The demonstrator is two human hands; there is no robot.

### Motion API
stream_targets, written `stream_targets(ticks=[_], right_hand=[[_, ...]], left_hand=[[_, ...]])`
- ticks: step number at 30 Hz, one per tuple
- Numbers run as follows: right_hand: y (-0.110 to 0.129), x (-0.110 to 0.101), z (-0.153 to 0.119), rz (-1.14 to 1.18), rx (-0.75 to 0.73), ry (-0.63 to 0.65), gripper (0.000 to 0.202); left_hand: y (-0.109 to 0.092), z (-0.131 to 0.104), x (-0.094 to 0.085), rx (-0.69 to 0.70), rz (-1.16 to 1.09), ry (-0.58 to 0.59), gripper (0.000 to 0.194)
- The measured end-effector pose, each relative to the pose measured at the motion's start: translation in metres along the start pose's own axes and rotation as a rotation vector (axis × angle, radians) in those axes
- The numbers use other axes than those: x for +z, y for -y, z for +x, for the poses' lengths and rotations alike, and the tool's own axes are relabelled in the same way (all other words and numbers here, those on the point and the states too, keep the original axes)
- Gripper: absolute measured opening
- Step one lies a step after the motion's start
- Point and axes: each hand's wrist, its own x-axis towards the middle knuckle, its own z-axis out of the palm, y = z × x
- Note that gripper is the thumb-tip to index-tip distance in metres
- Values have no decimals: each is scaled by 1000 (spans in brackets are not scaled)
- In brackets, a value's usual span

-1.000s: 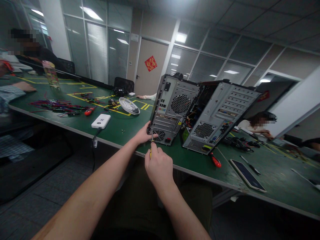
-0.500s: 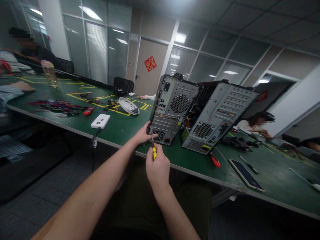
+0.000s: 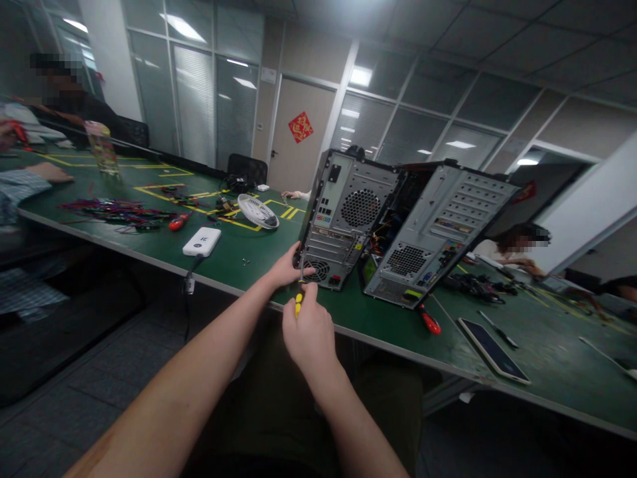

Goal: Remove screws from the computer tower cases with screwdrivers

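Note:
A black-and-silver computer case [image 3: 343, 174] stands on the green table with its back panel towards me. My left hand [image 3: 287, 269] grips its lower left edge, thumb lying across the panel beside the lower fan grille. A screwdriver [image 3: 298, 305] with a yellow and black handle is in my right hand [image 3: 310, 326], fingers closed round it. Its shaft points up to the lower left edge of the panel, close to my left thumb. Whether the tip sits in a screw is too small to tell. A few tiny screws [image 3: 245, 261] lie left of my hands.
A second computer case [image 3: 432, 226] leans close on the right, a red-handled tool [image 3: 430, 321] at its foot. Further right lie a phone [image 3: 492, 350] and cables [image 3: 478, 287]. Leftward are a white power bank [image 3: 202, 241], a wire heap [image 3: 117, 212] and a white oval basket [image 3: 257, 212]. Other people sit around.
My right hand has shifted slightly left and turned, so the screwdriver's handle now leans differently and shows less yellow. The left hand stays on the computer case.

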Motion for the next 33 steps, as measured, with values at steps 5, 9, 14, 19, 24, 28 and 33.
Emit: stream_targets(ticks=[5,9,14,19,24,28,33], right_hand=[[7,-9,4,-15,61,60,28],[12,-11,8,-128,61,22,36],[10,-6,8,-117,48,11,33],[4,1,5,0,79,-5,22],[-2,2,5,167,107,-24,24],[-6,3,5,208,129,-36,26],[-7,3,2,19,107,-50,23]], left_hand=[[2,1,0,31,-10,-4,118],[5,1,2,48,-58,-6,118],[5,1,2,40,-33,-9,118],[6,2,1,56,-21,-12,117],[7,2,1,51,-13,-5,118],[6,2,1,54,-18,-1,119],[5,2,1,28,-28,4,120]])
